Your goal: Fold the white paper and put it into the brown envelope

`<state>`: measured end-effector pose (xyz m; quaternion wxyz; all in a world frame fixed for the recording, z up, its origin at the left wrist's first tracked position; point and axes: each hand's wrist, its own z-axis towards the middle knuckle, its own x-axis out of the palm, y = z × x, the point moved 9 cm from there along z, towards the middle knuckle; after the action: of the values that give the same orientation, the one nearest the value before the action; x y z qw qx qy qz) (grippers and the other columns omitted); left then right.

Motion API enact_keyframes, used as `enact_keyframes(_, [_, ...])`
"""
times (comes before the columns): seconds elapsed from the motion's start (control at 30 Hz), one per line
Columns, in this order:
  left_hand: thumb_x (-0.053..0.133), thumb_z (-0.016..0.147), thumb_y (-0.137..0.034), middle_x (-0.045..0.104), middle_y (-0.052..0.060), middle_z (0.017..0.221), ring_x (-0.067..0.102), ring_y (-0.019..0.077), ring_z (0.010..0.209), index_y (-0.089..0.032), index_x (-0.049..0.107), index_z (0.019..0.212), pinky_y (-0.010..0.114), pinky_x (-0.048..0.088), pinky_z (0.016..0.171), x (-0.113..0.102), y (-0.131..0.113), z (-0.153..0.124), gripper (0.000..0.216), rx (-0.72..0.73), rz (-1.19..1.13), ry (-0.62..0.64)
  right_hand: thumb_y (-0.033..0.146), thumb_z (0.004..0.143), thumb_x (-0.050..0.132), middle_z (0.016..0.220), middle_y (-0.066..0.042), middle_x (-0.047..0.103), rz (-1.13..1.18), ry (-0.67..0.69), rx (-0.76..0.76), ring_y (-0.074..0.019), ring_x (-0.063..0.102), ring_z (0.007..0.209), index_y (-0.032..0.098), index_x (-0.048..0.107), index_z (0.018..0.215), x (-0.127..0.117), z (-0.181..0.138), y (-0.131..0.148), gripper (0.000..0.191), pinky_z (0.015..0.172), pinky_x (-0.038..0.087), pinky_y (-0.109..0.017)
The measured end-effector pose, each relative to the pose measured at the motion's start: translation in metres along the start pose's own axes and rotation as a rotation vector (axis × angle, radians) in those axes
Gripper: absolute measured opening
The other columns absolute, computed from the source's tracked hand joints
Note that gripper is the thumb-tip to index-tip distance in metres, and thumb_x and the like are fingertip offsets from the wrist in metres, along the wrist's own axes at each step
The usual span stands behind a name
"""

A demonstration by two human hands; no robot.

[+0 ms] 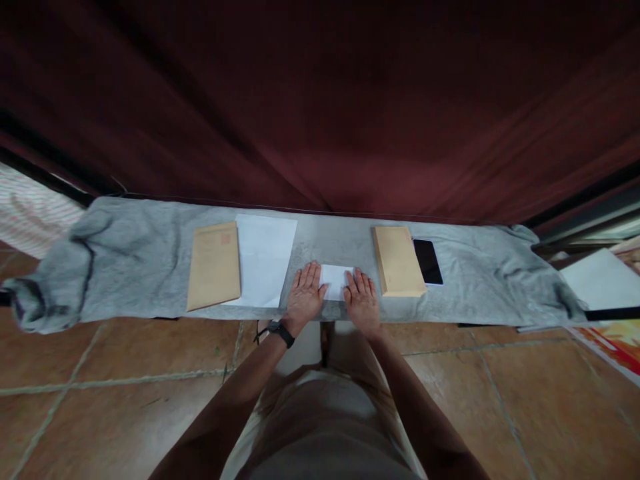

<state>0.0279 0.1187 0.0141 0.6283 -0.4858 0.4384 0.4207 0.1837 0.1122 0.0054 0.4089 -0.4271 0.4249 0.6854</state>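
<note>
A small folded white paper (335,280) lies on a grey cloth (135,260) that covers a low bench. My left hand (305,293) rests flat on the paper's left edge, fingers stretched out, with a black watch on the wrist. My right hand (361,298) lies flat on the paper's right edge, fingers also spread. Both hands press the paper down from either side and hold nothing.
Left of my hands lie a white sheet (263,259) and a brown envelope (214,265). To the right sit a stack of brown envelopes (398,260) and a black phone (427,261). A dark red curtain (320,107) hangs behind. Tiled floor lies below, more papers (603,280) at far right.
</note>
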Motion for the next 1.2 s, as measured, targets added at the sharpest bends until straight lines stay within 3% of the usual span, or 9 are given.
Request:
enact_keyframes(0.13, [0.033, 0.104, -0.035, 0.036, 0.014, 0.162, 0.025, 0.0247, 0.154, -0.012, 0.034, 0.157, 0.048, 0.020, 0.128, -0.001, -0.022, -0.010, 0.058, 0.138, -0.027, -0.009, 0.031, 0.106, 0.037, 0.159, -0.016, 0.041, -0.005, 0.001, 0.000, -0.0291, 0.038, 0.146, 0.017, 0.042, 0.154, 0.000, -0.001, -0.001, 0.050, 0.118, 0.030, -0.051])
enact_keyframes(0.23, [0.037, 0.104, -0.035, 0.037, 0.011, 0.162, 0.027, 0.0225, 0.154, -0.016, 0.035, 0.156, 0.047, 0.022, 0.127, 0.005, -0.047, -0.023, 0.056, 0.339, -0.053, 0.047, 0.031, 0.106, 0.037, 0.160, -0.017, 0.040, -0.015, 0.011, -0.006, -0.0296, 0.038, 0.147, 0.017, 0.042, 0.154, 0.000, -0.001, -0.001, 0.051, 0.119, 0.029, -0.052])
enact_keyframes(0.33, [0.039, 0.104, -0.041, 0.035, 0.013, 0.163, 0.026, 0.0231, 0.154, -0.014, 0.037, 0.154, 0.046, 0.020, 0.128, 0.010, -0.054, -0.031, 0.057, 0.417, -0.041, 0.100, 0.032, 0.106, 0.037, 0.161, -0.017, 0.037, -0.026, 0.032, -0.021, -0.0299, 0.036, 0.148, 0.017, 0.041, 0.155, 0.000, -0.001, 0.000, 0.051, 0.119, 0.029, -0.052])
enact_keyframes(0.5, [0.048, 0.100, -0.050, 0.031, 0.016, 0.164, 0.022, 0.0256, 0.155, -0.014, 0.038, 0.154, 0.047, 0.019, 0.127, 0.008, -0.051, -0.034, 0.065, 0.463, -0.020, 0.122, 0.033, 0.106, 0.036, 0.161, -0.016, 0.039, -0.012, 0.041, -0.006, -0.0292, 0.036, 0.148, 0.017, 0.041, 0.155, 0.001, -0.002, -0.003, 0.051, 0.119, 0.029, -0.052])
enact_keyframes(0.73, [0.056, 0.097, -0.048, 0.024, 0.012, 0.168, 0.021, 0.0269, 0.155, -0.026, 0.038, 0.155, 0.049, 0.021, 0.126, 0.006, -0.049, -0.036, 0.065, 0.459, -0.029, 0.148, 0.031, 0.106, 0.034, 0.160, -0.013, 0.041, 0.014, 0.044, 0.017, -0.0284, 0.035, 0.148, 0.017, 0.040, 0.155, 0.000, -0.007, -0.014, 0.052, 0.119, 0.029, -0.052])
enact_keyframes(0.97, [0.054, 0.098, -0.048, 0.028, 0.012, 0.167, 0.024, 0.0273, 0.155, -0.026, 0.043, 0.152, 0.048, 0.022, 0.126, 0.003, -0.046, -0.037, 0.059, 0.465, -0.044, 0.118, 0.028, 0.106, 0.032, 0.155, -0.020, 0.045, 0.079, -0.027, 0.081, -0.0280, 0.037, 0.145, 0.008, 0.043, 0.150, -0.011, -0.013, -0.025, 0.050, 0.117, 0.033, -0.050])
enact_keyframes(1.1, [0.049, 0.100, -0.049, 0.032, 0.012, 0.165, 0.025, 0.0267, 0.154, -0.024, 0.041, 0.153, 0.049, 0.022, 0.126, 0.004, -0.046, -0.036, 0.059, 0.457, -0.040, 0.112, 0.025, 0.101, 0.042, 0.135, -0.019, 0.060, 0.128, -0.065, 0.152, -0.0282, 0.053, 0.127, 0.012, 0.057, 0.135, -0.022, -0.011, -0.029, 0.040, 0.106, 0.045, -0.046])
enact_keyframes(1.2, [0.045, 0.102, -0.047, 0.039, 0.013, 0.161, 0.031, 0.0267, 0.152, -0.020, 0.045, 0.151, 0.048, 0.024, 0.126, 0.004, -0.049, -0.032, 0.056, 0.408, -0.032, 0.107, 0.025, 0.098, 0.049, 0.114, -0.016, 0.068, 0.098, -0.008, 0.237, -0.0285, 0.061, 0.111, 0.014, 0.065, 0.122, -0.025, -0.006, -0.030, 0.030, 0.097, 0.049, -0.042])
